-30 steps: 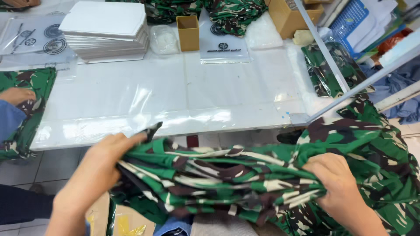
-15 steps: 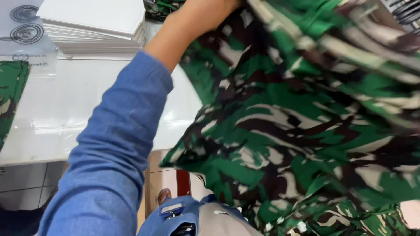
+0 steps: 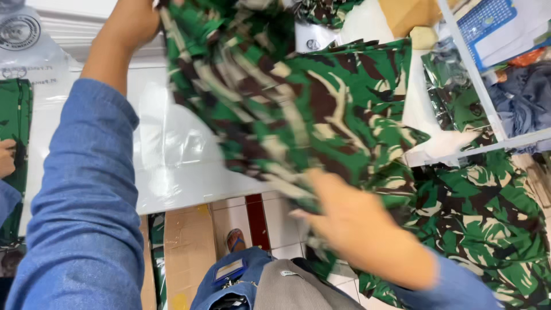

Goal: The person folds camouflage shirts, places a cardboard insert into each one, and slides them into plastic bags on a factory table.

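The biggest thing was the white table (image 3: 172, 166), shiny and wide, that ran across the middle. Over it hung a big camouflage cloth (image 3: 298, 97) in green, brown, black and cream. It was lifted up in the air above the table, and part of it looked blurry. More of the same camouflage cloth lay in a pile (image 3: 488, 229) low on the right, beside the table's edge. The person's left arm had a blue sleeve (image 3: 86, 195) and it reached up high. The left hand (image 3: 129, 23) was closed around the top corner of the cloth, near the top edge of the view. The right hand (image 3: 350, 215) was lower down, under the bottom edge of the cloth. Its fingers were curled up against the cloth and seemed to grip it, but the hand was blurry, so how tight it held could not be told. A white metal rack (image 3: 476, 80) stood on the right with bags and folded things behind it. A stack of flat white sheets (image 3: 69, 31) sat on the table at the top left. Brown cardboard (image 3: 186, 252) lay on the tiled floor under the table. Another person's hand (image 3: 7, 158) showed at the far left edge, touching a green cloth there.
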